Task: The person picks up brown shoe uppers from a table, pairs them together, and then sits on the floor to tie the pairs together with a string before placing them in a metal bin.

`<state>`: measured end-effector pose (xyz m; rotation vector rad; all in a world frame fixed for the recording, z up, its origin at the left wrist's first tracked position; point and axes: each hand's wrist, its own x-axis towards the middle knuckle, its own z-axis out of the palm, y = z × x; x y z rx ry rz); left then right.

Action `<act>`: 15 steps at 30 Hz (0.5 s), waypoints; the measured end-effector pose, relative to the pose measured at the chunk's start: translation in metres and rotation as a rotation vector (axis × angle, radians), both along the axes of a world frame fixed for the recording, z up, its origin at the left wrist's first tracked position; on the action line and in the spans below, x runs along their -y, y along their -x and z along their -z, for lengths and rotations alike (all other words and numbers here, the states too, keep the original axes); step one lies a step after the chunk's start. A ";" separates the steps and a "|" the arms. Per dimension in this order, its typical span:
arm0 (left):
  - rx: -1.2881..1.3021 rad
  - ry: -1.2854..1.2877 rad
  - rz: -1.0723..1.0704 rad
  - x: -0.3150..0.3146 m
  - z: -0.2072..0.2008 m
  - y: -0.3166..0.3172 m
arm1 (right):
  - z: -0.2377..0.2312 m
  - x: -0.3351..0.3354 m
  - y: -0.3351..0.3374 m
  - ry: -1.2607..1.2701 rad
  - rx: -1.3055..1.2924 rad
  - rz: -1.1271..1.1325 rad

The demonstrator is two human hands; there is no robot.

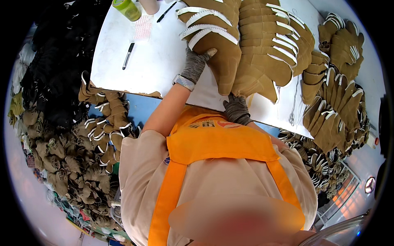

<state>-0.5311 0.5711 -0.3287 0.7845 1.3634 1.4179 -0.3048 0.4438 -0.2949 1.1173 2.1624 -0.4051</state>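
Observation:
A string of overlapping brown fabric pieces point(223, 61) with white zipper tape lies near the table's front edge. My left hand point(196, 65), in a grey knit glove, grips the nearest piece by its left side. Its thumb lies on top and its other fingers are hidden beneath. At the lower tip of the pieces, my gloved right hand point(237, 110) is closed at the fabric's edge, fingertips partly hidden. Directly right of these is a second row of overlapping brown pieces point(262, 53) with white zipper strips.
On the white table point(111, 69) are a black marker point(128, 56), a pen point(166, 12), a green-lidded cup point(127, 9) and a printed paper sheet point(143, 28). More brown pieces point(332, 119) hang over the right edge. Heaped dark and brown fabric point(61, 160) fills the left side.

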 end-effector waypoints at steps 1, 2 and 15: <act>0.033 -0.008 0.009 0.001 -0.001 0.000 | -0.004 0.001 0.002 -0.011 -0.016 0.006; 0.066 -0.017 0.017 0.002 -0.003 0.001 | -0.010 0.001 0.004 -0.021 -0.033 0.010; -0.099 0.138 0.111 0.040 -0.061 0.058 | -0.011 0.013 0.010 -0.050 -0.054 0.101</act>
